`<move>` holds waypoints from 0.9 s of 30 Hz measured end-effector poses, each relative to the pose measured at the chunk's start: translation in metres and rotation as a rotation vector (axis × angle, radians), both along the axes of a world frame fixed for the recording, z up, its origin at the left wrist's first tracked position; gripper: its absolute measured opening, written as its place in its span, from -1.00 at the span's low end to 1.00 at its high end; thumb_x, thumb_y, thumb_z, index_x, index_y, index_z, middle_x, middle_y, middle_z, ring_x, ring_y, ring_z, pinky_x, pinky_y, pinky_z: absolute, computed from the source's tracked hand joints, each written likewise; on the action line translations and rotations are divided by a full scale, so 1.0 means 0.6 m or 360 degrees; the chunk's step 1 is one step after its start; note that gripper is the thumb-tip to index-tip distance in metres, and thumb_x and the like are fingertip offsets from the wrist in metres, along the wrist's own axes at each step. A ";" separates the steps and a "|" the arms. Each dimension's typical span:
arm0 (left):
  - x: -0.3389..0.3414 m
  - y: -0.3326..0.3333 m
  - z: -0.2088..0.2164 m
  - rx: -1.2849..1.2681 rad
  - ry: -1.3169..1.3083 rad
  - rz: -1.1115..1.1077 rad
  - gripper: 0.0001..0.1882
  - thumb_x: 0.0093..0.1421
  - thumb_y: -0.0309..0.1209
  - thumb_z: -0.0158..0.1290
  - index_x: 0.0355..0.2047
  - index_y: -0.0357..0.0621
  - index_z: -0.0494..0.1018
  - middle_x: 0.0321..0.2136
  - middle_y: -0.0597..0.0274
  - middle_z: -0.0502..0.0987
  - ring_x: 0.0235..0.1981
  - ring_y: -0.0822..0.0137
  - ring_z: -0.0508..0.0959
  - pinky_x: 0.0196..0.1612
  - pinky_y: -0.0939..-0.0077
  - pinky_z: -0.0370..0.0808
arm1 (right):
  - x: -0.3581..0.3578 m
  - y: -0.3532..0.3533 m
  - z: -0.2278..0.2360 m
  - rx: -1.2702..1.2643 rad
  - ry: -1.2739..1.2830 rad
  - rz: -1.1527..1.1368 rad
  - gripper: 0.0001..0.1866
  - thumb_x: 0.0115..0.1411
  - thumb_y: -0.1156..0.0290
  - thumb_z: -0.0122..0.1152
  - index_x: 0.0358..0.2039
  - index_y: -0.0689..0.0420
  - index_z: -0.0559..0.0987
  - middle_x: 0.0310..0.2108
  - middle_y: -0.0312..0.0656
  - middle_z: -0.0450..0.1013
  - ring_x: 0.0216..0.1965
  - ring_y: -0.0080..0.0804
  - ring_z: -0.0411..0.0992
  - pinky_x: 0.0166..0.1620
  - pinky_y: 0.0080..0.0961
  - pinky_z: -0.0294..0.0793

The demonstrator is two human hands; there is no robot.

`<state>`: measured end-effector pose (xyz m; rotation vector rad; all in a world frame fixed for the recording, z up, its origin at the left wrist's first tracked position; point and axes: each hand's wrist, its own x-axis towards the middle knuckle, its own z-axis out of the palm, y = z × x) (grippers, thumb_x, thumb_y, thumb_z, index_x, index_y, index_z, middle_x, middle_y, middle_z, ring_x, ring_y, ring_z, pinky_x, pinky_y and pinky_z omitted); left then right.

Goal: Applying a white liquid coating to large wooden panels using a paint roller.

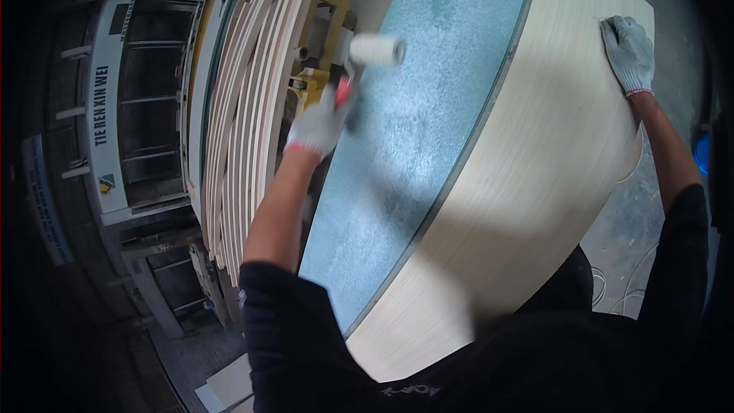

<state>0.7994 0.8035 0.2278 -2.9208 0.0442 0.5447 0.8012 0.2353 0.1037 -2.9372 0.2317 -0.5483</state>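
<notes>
Pale veneer sheet (535,168): largest item, 3 o'clock, partly covering the panel.
Glue-wet blue panel (413,145): centre, on the bench.
Stacked pale boards (245,122): 9 o'clock.
Paint roller (376,51): 12 o'clock, over the panel, clenched by its handle in the left hand (319,124).
Right hand (628,52): 2 o'clock, pressed flat on the veneer's corner.
Risk, as judged: veneer slipping skew if the pressing palm lifts.

The blue-green glue-wetted panel surface (405,145) lies open ahead of the left hand (319,126), with nothing standing on it. To its left a leaning stack of pale curved wooden boards (245,130) and a yellow machine frame (321,30) close that side. The pale wood veneer sheet (535,160) under the right hand (628,53) is bare.
</notes>
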 end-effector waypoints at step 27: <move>-0.171 0.159 0.000 0.0122 0.0135 -0.0051 -0.27 0.40 0.08 -0.09 0.38 -0.14 0.11 -0.26 -0.29 0.62 -0.21 -0.19 0.65 -0.12 -0.02 0.55 | 0.003 -0.031 -0.040 -0.0131 -0.0093 -0.0040 -0.69 0.38 0.14 0.03 -0.17 0.08 0.62 -0.16 -0.06 0.56 -0.09 0.01 0.51 -0.03 -0.13 0.50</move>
